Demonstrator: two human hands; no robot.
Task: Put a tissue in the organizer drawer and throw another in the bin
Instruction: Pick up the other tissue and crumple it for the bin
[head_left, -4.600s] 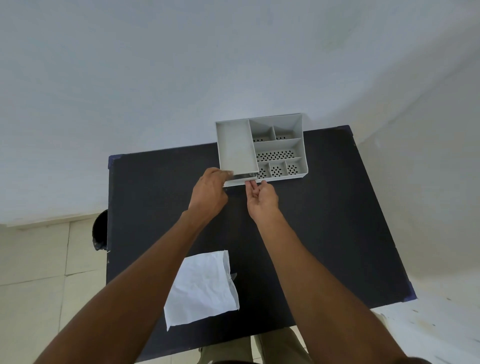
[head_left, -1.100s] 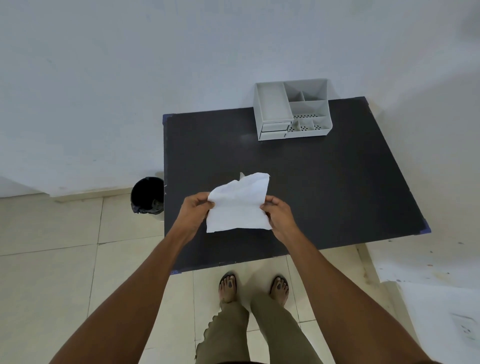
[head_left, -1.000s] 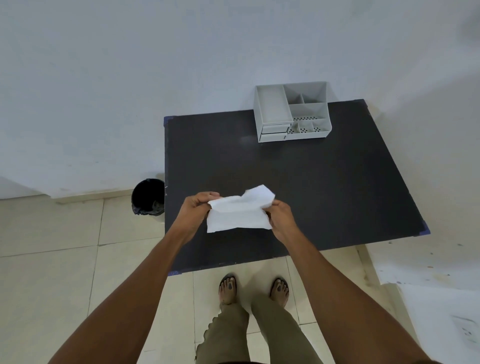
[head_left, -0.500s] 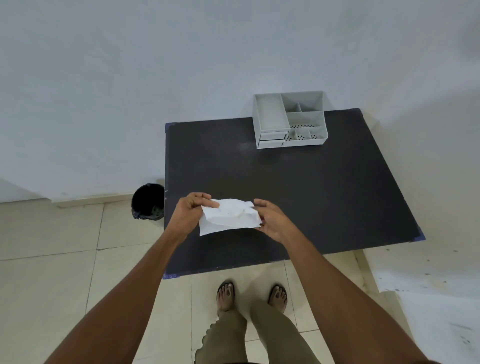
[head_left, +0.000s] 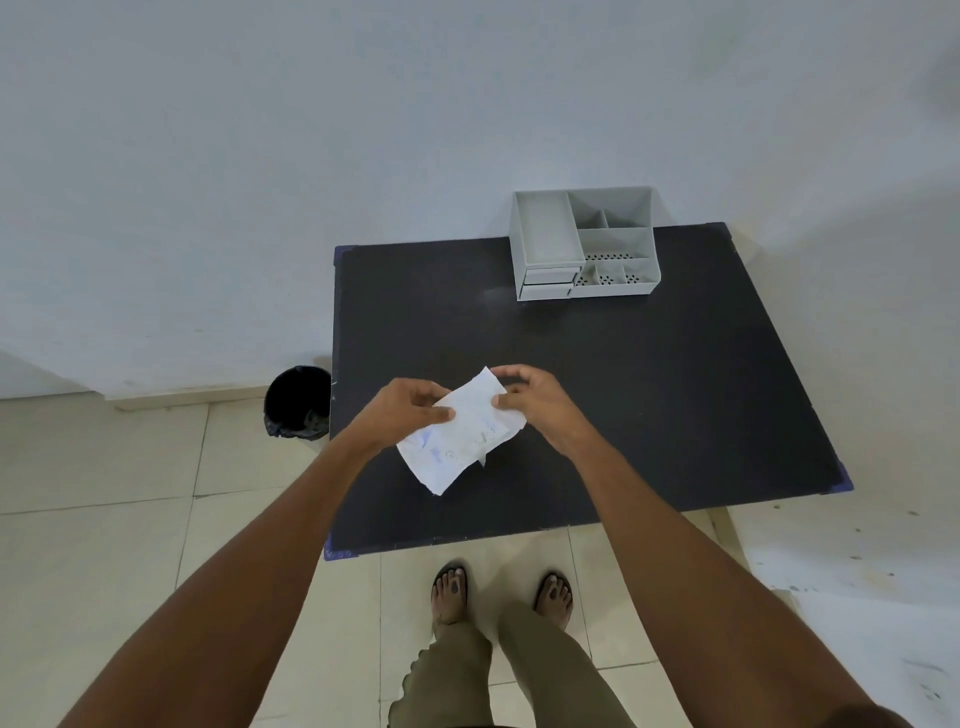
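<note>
While you stand at the near edge of the table, the tissue (head_left: 464, 434) is up off the dark top, pinched between both your hands over the table's left half. It's a crumpled white sheet, tilted, its lower corner hanging down toward you. Your left hand (head_left: 402, 415) has it by the left edge, thumb pressed on top and fingers curled behind. Your right hand (head_left: 535, 402) nips the upper right corner between thumb and fingertips, the other fingers loosely arched above.

Out beyond your hands, the black table (head_left: 649, 395) runs back to the white wall (head_left: 363, 130). At its far edge, right of centre, sits the grey organizer (head_left: 584, 244), with open compartments on top and two small drawers (head_left: 549, 283) stacked at its front left; both look pushed in.

Off the table's left side, on the tiled floor (head_left: 104, 519), stands the black bin (head_left: 297, 401), lined with a dark bag, mouth open, just beside the table's edge. Down below, your feet (head_left: 501, 595) in sandals are planted on the tiles, close to the table.
</note>
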